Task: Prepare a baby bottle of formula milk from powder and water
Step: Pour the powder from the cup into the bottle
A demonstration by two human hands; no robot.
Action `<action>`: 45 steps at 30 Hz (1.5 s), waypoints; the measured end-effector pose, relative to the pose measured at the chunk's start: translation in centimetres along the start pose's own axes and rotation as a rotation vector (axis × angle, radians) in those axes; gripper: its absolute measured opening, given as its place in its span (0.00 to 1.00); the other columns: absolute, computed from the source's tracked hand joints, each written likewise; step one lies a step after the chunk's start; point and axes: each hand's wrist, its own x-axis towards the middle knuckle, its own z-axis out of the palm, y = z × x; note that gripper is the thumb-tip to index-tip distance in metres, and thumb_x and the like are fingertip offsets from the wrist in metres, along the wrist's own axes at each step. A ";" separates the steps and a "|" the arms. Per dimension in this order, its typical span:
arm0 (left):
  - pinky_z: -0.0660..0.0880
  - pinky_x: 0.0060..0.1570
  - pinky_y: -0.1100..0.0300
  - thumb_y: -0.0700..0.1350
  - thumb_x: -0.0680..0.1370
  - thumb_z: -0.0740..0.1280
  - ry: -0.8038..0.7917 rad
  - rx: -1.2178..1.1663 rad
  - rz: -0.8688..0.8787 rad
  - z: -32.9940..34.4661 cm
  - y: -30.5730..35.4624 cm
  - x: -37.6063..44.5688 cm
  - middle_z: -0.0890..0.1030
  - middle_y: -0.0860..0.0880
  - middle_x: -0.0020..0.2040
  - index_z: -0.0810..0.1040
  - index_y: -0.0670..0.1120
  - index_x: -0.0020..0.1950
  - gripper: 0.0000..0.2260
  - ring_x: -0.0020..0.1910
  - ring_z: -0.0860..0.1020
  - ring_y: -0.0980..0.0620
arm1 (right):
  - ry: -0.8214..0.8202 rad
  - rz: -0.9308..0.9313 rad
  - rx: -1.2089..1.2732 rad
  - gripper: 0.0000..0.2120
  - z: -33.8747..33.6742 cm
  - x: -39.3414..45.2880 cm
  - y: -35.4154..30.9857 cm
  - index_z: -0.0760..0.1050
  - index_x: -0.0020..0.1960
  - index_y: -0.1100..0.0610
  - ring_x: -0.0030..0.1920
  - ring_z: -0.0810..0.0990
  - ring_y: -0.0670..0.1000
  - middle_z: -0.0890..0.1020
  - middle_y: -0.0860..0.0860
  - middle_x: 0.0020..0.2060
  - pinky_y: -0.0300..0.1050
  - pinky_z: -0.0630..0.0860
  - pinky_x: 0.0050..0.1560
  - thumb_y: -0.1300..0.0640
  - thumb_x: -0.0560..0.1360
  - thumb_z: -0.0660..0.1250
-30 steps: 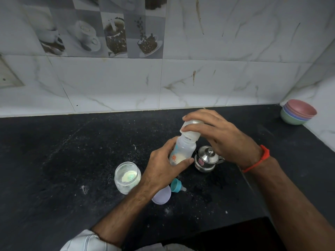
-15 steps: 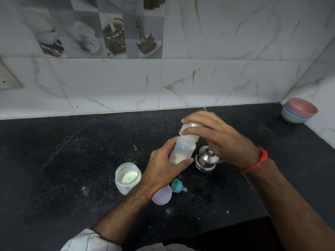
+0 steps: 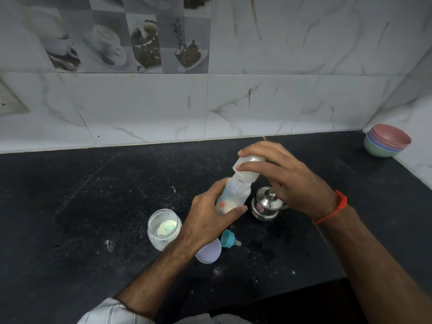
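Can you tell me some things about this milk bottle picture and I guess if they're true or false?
1. The left hand holds the baby bottle. True.
2. The bottle cap lies on the counter. False: the right hand holds it above the bottle's neck.
3. The glass jar has its lid on. False: it stands open.
4. The teal nipple ring lies on the black counter. True.
5. The stacked bowls are beside the jar. False: they're in the far right corner.

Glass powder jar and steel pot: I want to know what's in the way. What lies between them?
In the head view, the left hand gripping the baby bottle lies between the glass jar and the steel pot.
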 end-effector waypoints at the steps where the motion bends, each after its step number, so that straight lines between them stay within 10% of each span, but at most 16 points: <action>1: 0.78 0.54 0.70 0.55 0.73 0.79 0.003 -0.001 -0.002 0.0 -0.1 0.0 0.81 0.64 0.58 0.71 0.60 0.74 0.31 0.57 0.80 0.65 | 0.006 0.009 0.008 0.25 0.0 0.0 0.0 0.78 0.65 0.57 0.69 0.73 0.59 0.76 0.56 0.68 0.49 0.72 0.70 0.78 0.75 0.62; 11: 0.80 0.60 0.59 0.55 0.74 0.78 -0.004 0.031 -0.018 0.0 -0.5 -0.4 0.81 0.61 0.63 0.71 0.58 0.75 0.32 0.60 0.80 0.60 | -0.069 0.056 0.071 0.21 0.4 -0.1 -0.4 0.78 0.67 0.57 0.69 0.73 0.55 0.76 0.54 0.69 0.42 0.70 0.70 0.72 0.77 0.68; 20: 0.81 0.60 0.47 0.53 0.73 0.78 0.103 -0.076 -0.066 -1.8 -1.8 -2.0 0.84 0.61 0.60 0.73 0.59 0.70 0.28 0.60 0.82 0.56 | 0.270 0.703 0.978 0.32 5.9 -4.8 -2.8 0.71 0.71 0.46 0.67 0.80 0.53 0.77 0.51 0.68 0.50 0.78 0.66 0.71 0.75 0.73; 25: 0.82 0.58 0.55 0.49 0.71 0.81 0.268 -0.156 -0.090 -5.4 -2.0 -2.9 0.85 0.62 0.58 0.76 0.56 0.66 0.26 0.57 0.84 0.59 | 0.075 0.825 0.890 0.27 13.8 -7.5 -6.8 0.74 0.65 0.43 0.59 0.82 0.47 0.82 0.41 0.59 0.50 0.81 0.59 0.59 0.71 0.79; 32: 0.80 0.58 0.65 0.45 0.71 0.78 0.486 -0.206 -0.139 -12.2 -3.2 -4.9 0.84 0.53 0.61 0.74 0.48 0.70 0.29 0.60 0.84 0.57 | -0.402 0.507 0.436 0.28 21.7 -7.1 -12.1 0.69 0.69 0.46 0.65 0.69 0.52 0.77 0.46 0.64 0.49 0.64 0.71 0.45 0.72 0.71; 45: 0.78 0.67 0.44 0.38 0.75 0.77 0.637 -0.095 -0.231 -15.1 -6.4 -10.6 0.83 0.55 0.62 0.73 0.59 0.69 0.28 0.60 0.83 0.53 | -0.424 0.480 0.435 0.34 23.9 -6.3 -13.3 0.64 0.75 0.44 0.68 0.66 0.50 0.71 0.42 0.68 0.46 0.57 0.69 0.42 0.72 0.73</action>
